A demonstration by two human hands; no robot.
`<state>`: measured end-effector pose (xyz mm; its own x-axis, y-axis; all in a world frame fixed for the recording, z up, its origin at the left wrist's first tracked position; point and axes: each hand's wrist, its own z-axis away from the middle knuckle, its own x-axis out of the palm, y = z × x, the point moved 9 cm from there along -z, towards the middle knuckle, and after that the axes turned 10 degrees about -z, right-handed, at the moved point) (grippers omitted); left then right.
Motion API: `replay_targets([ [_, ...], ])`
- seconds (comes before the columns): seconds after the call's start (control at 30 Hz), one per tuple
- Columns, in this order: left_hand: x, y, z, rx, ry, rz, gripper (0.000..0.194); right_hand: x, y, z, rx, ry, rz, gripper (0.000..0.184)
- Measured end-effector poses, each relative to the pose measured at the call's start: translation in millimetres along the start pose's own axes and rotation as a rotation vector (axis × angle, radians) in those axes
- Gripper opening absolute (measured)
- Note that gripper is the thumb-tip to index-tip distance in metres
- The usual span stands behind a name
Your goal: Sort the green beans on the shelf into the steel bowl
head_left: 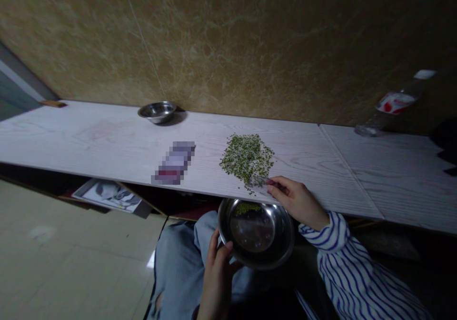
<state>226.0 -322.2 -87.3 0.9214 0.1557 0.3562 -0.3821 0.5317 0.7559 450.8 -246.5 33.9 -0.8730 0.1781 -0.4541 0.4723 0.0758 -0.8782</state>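
Presently | left hand (218,268) grips bowl (284,236) | right hand (299,198) at seeds (246,154), hold unclear | label (395,102) illegible

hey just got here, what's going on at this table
A seated person's left hand holds the rim of a large metal bowl at the front edge of the table; some small green grains lie inside. The right hand is at the near edge of a loose green pile on the tabletop; whether it pinches any is hard to tell. A smaller metal bowl sits back by the wall, and a bottle stands off to the right.
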Motion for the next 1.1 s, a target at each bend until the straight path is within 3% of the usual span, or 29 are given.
replay_targets([
  [0.43, -6.8, 1.2, -3.3, 0.01, 0.02, 0.035, 0.054, 7.5, -4.1, -0.7, -0.015, -0.038, 0.012, 0.021],
  [0.7, -13.2, 2.7, -4.3, -0.004, 0.064, 0.053, 0.066, 13.9, -5.9, -11.3, -0.043, -0.039, -0.005, 0.02],
  [1.1, -23.0, 5.1, -9.8, 0.017, 0.063, 0.036, 0.068, 16.0, -7.8, -16.8, -0.039, -0.087, 0.001, 0.023],
])
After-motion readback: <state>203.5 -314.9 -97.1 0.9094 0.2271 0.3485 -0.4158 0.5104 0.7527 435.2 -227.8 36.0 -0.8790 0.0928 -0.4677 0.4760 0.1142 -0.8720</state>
